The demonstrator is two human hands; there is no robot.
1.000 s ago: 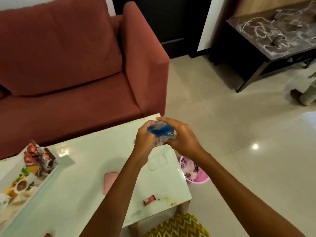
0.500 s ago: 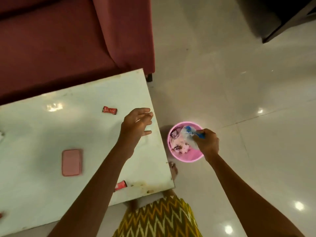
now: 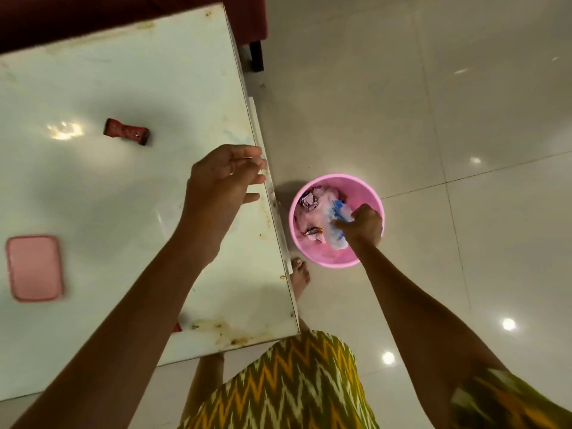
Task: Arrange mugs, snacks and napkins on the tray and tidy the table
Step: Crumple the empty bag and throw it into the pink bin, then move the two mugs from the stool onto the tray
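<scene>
On the pale glossy table (image 3: 93,187) at your left lie a flat pink rounded-rectangle pad (image 3: 34,267) and a small red foil-wrapped snack (image 3: 126,131), which looks light and crinkly, best pinched across its narrow middle. Your left hand (image 3: 221,181) hovers empty above the table's edge, fingers loosely curled. Your right hand (image 3: 360,226) is closed on a crumpled clear-and-blue plastic wrapper (image 3: 337,221), soft and nearly weightless, pressed down inside the round pink plastic bin (image 3: 368,193) on the floor.
</scene>
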